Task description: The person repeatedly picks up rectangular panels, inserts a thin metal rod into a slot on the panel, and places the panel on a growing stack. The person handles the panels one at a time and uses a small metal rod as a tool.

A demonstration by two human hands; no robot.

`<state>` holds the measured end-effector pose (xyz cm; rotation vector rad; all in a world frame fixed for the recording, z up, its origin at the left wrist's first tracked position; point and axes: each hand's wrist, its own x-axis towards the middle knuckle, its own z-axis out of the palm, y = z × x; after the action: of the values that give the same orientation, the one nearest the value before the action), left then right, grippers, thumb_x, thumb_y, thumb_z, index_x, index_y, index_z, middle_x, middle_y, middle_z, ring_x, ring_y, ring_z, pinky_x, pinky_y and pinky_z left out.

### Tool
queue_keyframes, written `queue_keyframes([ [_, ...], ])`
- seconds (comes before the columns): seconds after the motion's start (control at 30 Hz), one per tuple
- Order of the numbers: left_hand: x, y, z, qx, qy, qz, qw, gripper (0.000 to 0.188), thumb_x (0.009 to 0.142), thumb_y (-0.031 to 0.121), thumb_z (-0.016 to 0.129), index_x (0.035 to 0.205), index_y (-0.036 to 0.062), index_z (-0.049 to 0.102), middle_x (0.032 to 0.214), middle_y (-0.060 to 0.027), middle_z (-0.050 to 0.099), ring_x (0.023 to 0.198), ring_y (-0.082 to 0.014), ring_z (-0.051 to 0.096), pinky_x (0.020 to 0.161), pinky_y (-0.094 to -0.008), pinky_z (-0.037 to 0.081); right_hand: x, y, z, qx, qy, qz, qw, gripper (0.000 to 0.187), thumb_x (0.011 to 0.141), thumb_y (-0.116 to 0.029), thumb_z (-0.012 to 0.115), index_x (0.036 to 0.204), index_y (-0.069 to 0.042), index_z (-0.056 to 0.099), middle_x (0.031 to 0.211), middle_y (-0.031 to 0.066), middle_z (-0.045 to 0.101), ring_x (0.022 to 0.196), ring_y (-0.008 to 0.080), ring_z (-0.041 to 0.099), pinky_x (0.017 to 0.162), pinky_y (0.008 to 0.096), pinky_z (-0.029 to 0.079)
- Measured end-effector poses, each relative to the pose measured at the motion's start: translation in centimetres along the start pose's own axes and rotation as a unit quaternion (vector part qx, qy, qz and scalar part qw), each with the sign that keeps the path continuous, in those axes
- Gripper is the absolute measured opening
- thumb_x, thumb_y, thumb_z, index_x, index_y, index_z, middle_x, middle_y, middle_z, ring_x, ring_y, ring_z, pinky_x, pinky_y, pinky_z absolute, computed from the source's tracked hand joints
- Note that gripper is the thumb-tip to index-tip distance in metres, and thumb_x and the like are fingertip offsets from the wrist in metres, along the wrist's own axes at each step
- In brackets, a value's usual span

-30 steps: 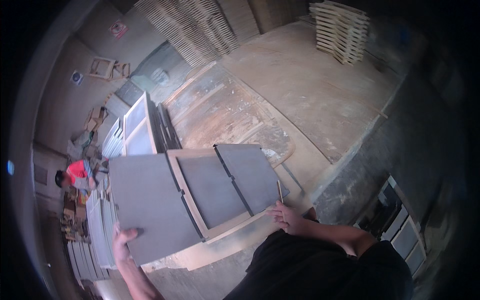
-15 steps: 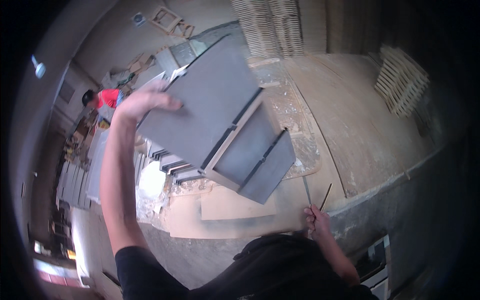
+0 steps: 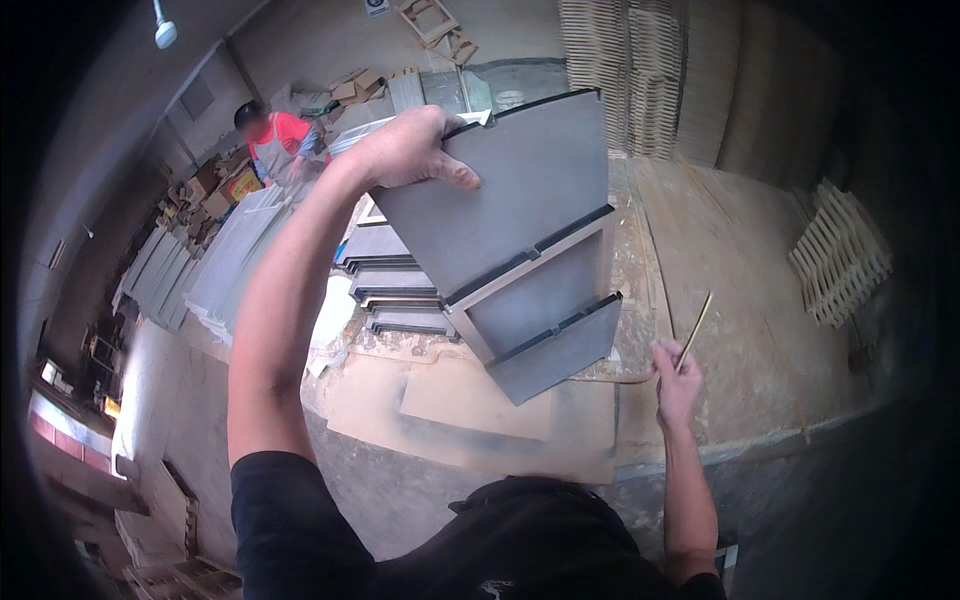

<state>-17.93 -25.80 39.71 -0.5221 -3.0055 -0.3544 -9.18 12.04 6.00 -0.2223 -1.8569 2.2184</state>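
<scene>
My left hand is closed over the upper left edge of a grey wooden piece, its thumb pressed on the flat face. The piece stands tilted, with broad grey panels, dark strips along their edges and a pale wooden frame round a recessed middle. Its lower corner hangs over a brown board. To the right, apart from the piece, my right hand pinches a thin yellowish and dark stick that points up; I cannot make out its tip.
Similar dark-edged grey pieces are stacked left of the held one. Grey panels lie in piles farther left, near a person in a red top. Slatted wooden stacks rise at the back, and another stands at right.
The whole view has shifted, and the held piece now appears less slanted. My right hand has come up, raising the thin stick. My left hand keeps its hold on the piece's edge.
</scene>
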Motion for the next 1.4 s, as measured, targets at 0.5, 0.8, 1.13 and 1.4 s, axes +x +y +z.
queue_keyframes([
  [0.5,-4.2,-1.1,-1.0,-0.072,0.044,0.022,0.996,0.049,0.075,0.032,0.092,0.108,0.0005,0.074,0.084,-0.0022,0.071,0.076,-0.0102,0.061,0.072,-0.0282,0.051,11.1,-11.7,9.5,-0.045,-0.146,-0.249,0.956,0.056,0.079,-0.017,0.090,0.126,0.002,0.066,0.116,0.0084,0.068,0.105,0.0159,0.066,0.091,0.0295,0.053],
  [0.8,-4.4,-0.4,0.0,-0.015,0.130,0.099,0.987,0.056,0.069,0.046,0.092,0.092,0.0003,0.068,0.069,-0.0156,0.062,0.066,-0.0277,0.062,0.067,-0.0366,0.051,9.9,-15.0,11.4,-0.002,-0.373,-0.167,0.913,0.034,0.080,-0.011,0.088,0.108,0.002,0.074,0.096,0.0014,0.072,0.083,0.0067,0.064,0.075,0.0242,0.053],
  [1.13,-10.4,-2.9,23.5,-0.100,0.590,0.062,0.799,0.065,0.083,0.003,0.081,0.140,-0.0032,0.048,0.142,-0.0239,0.057,0.123,-0.0344,0.062,0.103,-0.0402,0.052,8.3,-12.2,7.6,0.027,-0.256,-0.169,0.951,0.023,0.080,-0.012,0.083,0.098,-0.002,0.073,0.090,0.0011,0.072,0.080,0.0077,0.063,0.073,0.0250,0.051],
  [1.4,-17.1,7.7,42.6,-0.252,0.232,-0.108,0.933,0.126,0.062,0.045,0.096,0.152,-0.0091,0.027,0.161,-0.0329,0.025,0.146,-0.0475,0.032,0.120,-0.0512,0.030,4.7,-10.8,5.9,0.101,-0.115,-0.148,0.977,0.029,0.081,-0.008,0.083,0.105,0.001,0.070,0.099,0.0055,0.073,0.084,0.0116,0.067,0.077,0.0279,0.053],
])
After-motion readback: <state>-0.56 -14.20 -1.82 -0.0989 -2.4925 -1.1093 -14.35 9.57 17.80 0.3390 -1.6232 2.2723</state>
